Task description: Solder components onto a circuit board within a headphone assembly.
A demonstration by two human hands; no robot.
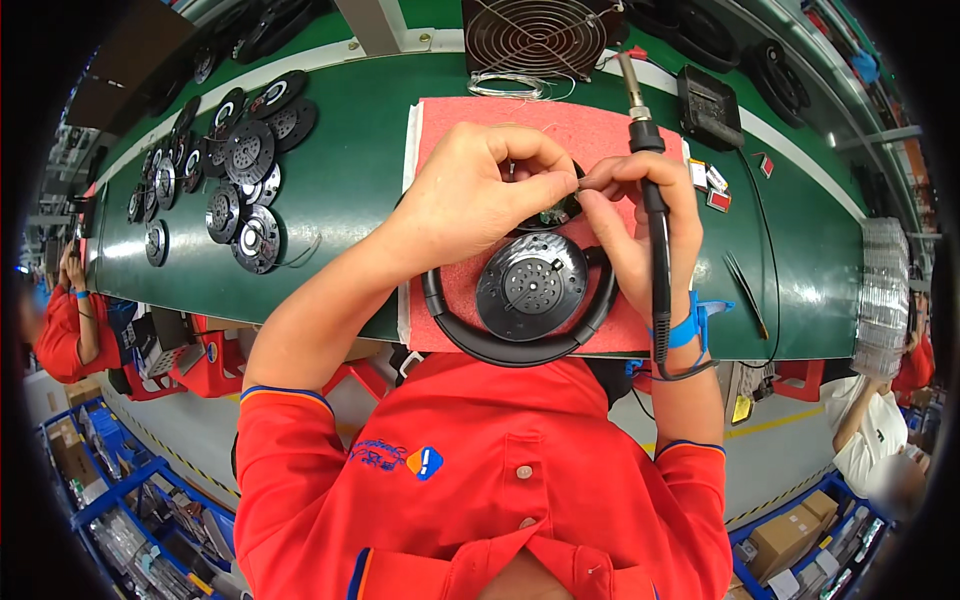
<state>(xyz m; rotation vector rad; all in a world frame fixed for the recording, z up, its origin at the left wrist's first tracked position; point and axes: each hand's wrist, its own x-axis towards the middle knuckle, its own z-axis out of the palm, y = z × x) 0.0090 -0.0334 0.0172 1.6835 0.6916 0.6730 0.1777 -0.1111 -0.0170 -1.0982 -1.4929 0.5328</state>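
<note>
Presently both hands meet over the pink mat (455, 125) on the green worktop (340, 200); clock centred on the mat, 12 away from the wearer.

Left hand (475, 190): comes in from 8 o'clock; thumb and forefinger together at the tips. Cannot tell what, if anything, lies between; too small.

Right hand (635, 235): comes in from 4. Thumb and forefinger nearly meet beside the left fingertips; the same grip is closed round a soldering iron (655, 215), metal tip raised toward 1, cord running down past the wrist. Blue strap (688, 328) on that wrist.

Headphones lie on the mat. Headband (520, 350) curves round at 6 o'clock; inside the curve, a round black plate (532, 285) with small holes. Open earcup (548, 216) just beyond it, directly under the fingertips, partly hidden.

Surroundings: fan with wire guard (545, 38) at 12, coil of thin wire (505, 86) before it; black tray (710, 108) at 2; small red-and-white pieces (718, 201) near 3; tweezers (746, 292) between 3 and 4; stack of clear plastic (882, 300) farther out, just past 3. Many black discs (250, 152) clustered between 9 and 10, some overlapping.
</note>
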